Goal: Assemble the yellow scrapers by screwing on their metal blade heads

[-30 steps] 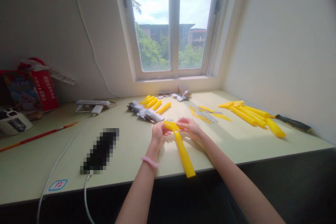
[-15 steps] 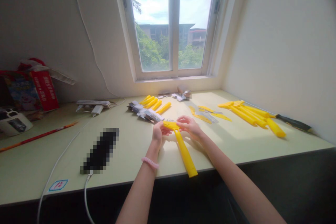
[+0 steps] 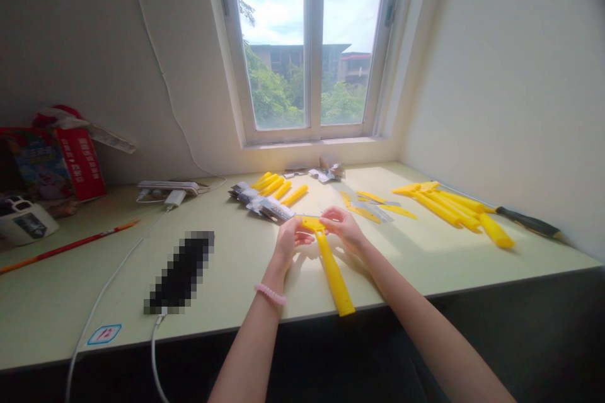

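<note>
Nudged the yellow scraper (image 3: pixel 333 271) slightly right within a second, pinched its likely light, stiff head (image 3: pixel 312 224), best held there, with left hand (image 3: pixel 288 242) and right hand (image 3: pixel 345 228).

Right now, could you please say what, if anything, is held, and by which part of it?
A yellow tool, its wide head held at both ends by the left grip and right grip; the handle untouched.

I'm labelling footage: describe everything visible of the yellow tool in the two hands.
The yellow tool looks plastic, with a broad head and a long handle widening toward its end. The left hand and right hand grip the head from either side, partly hiding it. The handle slants toward the viewer, over the table, its end at the front edge; contact there is unclear.
</note>
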Demonstrator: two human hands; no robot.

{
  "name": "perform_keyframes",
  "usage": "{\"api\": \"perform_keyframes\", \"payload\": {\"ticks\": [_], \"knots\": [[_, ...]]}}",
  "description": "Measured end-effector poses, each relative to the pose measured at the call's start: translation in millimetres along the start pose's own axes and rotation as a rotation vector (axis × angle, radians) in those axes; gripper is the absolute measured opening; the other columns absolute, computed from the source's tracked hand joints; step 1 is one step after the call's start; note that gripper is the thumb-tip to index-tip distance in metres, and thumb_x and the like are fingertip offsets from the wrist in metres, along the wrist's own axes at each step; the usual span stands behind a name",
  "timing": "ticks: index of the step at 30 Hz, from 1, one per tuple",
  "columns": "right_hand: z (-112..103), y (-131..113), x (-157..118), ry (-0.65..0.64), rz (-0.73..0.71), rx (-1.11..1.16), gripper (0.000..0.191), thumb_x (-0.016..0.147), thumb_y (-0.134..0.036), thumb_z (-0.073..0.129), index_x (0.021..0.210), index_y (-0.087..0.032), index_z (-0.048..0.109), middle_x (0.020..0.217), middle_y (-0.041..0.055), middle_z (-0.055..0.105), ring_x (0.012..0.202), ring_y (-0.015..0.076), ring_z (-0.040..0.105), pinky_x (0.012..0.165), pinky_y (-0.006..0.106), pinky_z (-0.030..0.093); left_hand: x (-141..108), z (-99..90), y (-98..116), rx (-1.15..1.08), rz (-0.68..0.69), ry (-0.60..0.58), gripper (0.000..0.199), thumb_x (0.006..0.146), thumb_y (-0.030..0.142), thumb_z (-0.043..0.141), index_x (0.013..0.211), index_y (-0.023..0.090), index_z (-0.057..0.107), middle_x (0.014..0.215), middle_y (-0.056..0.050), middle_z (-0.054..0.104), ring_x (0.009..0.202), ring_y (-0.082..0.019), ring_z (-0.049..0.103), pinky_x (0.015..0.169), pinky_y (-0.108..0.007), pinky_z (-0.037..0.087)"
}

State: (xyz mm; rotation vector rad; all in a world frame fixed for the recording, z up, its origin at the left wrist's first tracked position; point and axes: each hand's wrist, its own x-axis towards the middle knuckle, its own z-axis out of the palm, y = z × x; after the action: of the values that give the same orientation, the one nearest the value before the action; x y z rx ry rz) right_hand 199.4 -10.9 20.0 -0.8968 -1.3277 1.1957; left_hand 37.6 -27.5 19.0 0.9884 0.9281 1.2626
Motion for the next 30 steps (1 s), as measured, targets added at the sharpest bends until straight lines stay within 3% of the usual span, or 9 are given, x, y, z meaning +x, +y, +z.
{"api": "perform_keyframes", "payload": {"ticks": [5, 8, 18, 23, 30], "knots": [[1, 5, 2, 0.032, -0.06, -0.016, 0.024, 0.065, -0.035, 0.075, 0.075, -0.02, 0.059, 0.075, -0.0007, 0.058, 0.067, 0.0141, 0.058, 0.059, 0.027, 0.048, -7, 7.8, -2, -0.077, -0.168, -0.206, 0.033, 0.081, 0.044, 0.056, 0.095, 0.014, 0.06, 0.079, -0.01, 0.067, 0.06, -0.017, 0.064, 0.056, -0.028, 0.051], [2, 7, 1, 0.0, -0.073, -0.027, 0.023, 0.066, -0.036, 0.074, 0.075, -0.02, 0.059, 0.074, -0.001, 0.057, 0.067, 0.0138, 0.057, 0.059, 0.027, 0.048, -10, 9.9, -3, -0.052, -0.167, -0.263, 0.031, 0.083, 0.042, 0.054, 0.099, 0.016, 0.057, 0.077, -0.007, 0.065, 0.055, -0.015, 0.062, 0.053, -0.027, 0.05], [18, -9, -9, -0.083, 0.06, -0.032, 0.025, 0.065, -0.039, 0.074, 0.074, -0.021, 0.059, 0.078, 0.0014, 0.06, 0.072, 0.0176, 0.061, 0.061, 0.031, 0.051, -9, 8.3, -5, -0.004, -0.056, -0.165, 0.021, 0.08, 0.033, 0.052, 0.094, 0.017, 0.05, 0.066, -0.001, 0.058, 0.045, -0.012, 0.052, 0.044, -0.025, 0.046], [12, -1, -5, -0.068, 0.028, -0.118, 0.023, 0.065, -0.034, 0.074, 0.079, -0.022, 0.06, 0.079, 0.0012, 0.061, 0.071, 0.0157, 0.059, 0.06, 0.028, 0.048, -9, 7.4, -5, 0.004, -0.024, -0.139, 0.019, 0.079, 0.032, 0.053, 0.09, 0.017, 0.053, 0.065, -0.002, 0.058, 0.046, -0.01, 0.051, 0.045, -0.023, 0.044], [9, 3, -2, -0.108, -0.022, -0.122, 0.021, 0.067, -0.033, 0.072, 0.079, -0.022, 0.059, 0.077, 0.0001, 0.06, 0.071, 0.015, 0.057, 0.063, 0.028, 0.046, -11, 6.9, -10, -0.065, -0.105, -0.132, 0.018, 0.078, 0.033, 0.051, 0.087, 0.017, 0.054, 0.063, -0.002, 0.058, 0.044, -0.01, 0.049, 0.043, -0.023, 0.042]]}}
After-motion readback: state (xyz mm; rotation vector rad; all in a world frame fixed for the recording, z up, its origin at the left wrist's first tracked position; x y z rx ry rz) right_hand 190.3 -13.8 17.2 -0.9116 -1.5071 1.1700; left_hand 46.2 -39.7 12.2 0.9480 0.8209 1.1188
